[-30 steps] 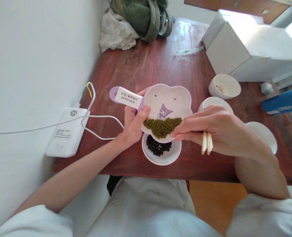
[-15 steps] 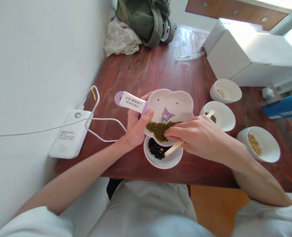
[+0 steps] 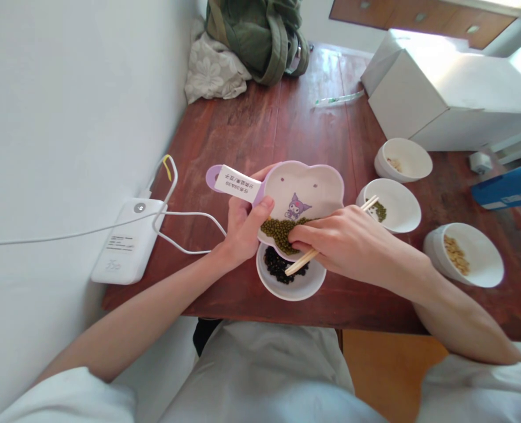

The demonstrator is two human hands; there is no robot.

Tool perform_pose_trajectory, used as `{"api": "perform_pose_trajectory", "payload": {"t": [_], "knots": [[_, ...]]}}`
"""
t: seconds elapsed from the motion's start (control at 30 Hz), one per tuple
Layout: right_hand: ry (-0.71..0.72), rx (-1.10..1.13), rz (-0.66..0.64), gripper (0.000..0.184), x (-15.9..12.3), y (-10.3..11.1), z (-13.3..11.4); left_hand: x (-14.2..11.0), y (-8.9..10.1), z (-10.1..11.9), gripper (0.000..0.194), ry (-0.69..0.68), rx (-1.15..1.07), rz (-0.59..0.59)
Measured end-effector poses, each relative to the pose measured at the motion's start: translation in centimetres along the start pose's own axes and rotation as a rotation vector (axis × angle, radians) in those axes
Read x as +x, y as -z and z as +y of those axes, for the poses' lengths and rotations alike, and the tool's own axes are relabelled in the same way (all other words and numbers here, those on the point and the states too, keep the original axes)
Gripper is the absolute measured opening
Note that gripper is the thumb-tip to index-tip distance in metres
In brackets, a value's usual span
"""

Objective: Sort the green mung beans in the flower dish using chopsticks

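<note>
A purple-rimmed, cloud-shaped bowl with a handle (image 3: 320,182) is held tilted by my left hand (image 3: 247,226), thumb over its rim near the labelled handle. Green mung beans (image 3: 280,234) are heaped along its lower side. My right hand (image 3: 348,241) is closed round a pair of chopsticks (image 3: 300,262), and its fingertips touch the mung beans. Under the tilted bowl stands a white bowl (image 3: 302,292) with black beans (image 3: 278,267) in it. The cloud-shaped bowl covers part of that white bowl.
Along the right stand a white bowl with mung beans (image 3: 404,205), one with yellowish pieces (image 3: 485,258) and one with pale pieces (image 3: 414,158). A power bank (image 3: 128,247) with cables lies left. Behind are a green bag (image 3: 251,41) and white box (image 3: 419,94).
My right hand has shifted slightly left over the mung beans, and the chopstick ends have moved left and up a little. My left hand and the cloud-shaped bowl stay nearly still.
</note>
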State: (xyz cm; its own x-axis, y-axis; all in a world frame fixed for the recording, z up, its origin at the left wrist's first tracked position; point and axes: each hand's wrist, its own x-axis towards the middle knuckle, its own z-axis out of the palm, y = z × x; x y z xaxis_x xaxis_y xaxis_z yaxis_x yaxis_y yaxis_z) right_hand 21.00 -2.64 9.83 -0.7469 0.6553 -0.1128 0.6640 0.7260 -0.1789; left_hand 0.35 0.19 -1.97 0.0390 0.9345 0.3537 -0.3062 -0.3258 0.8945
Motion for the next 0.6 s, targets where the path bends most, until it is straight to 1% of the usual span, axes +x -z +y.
{"api": "perform_pose_trajectory", "payload": {"t": [0.17, 0.3, 0.4, 0.6], "knots": [[-0.002, -0.034, 0.0, 0.009, 0.29, -0.22, -0.15, 0.1, 0.05, -0.07, 0.033, -0.014, 0.01, 0.006], [0.011, -0.061, 0.015, 0.008, 0.41, -0.36, -0.27, 0.14, 0.0, -0.18, 0.037, 0.0, 0.014, 0.003], [0.005, -0.076, 0.02, 0.009, 0.42, -0.32, -0.34, 0.2, -0.13, -0.18, 0.036, -0.01, 0.009, 0.017], [0.035, -0.084, 0.048, 0.016, 0.47, -0.29, -0.5, 0.29, -0.26, -0.13, 0.032, -0.015, -0.031, 0.034]]}}
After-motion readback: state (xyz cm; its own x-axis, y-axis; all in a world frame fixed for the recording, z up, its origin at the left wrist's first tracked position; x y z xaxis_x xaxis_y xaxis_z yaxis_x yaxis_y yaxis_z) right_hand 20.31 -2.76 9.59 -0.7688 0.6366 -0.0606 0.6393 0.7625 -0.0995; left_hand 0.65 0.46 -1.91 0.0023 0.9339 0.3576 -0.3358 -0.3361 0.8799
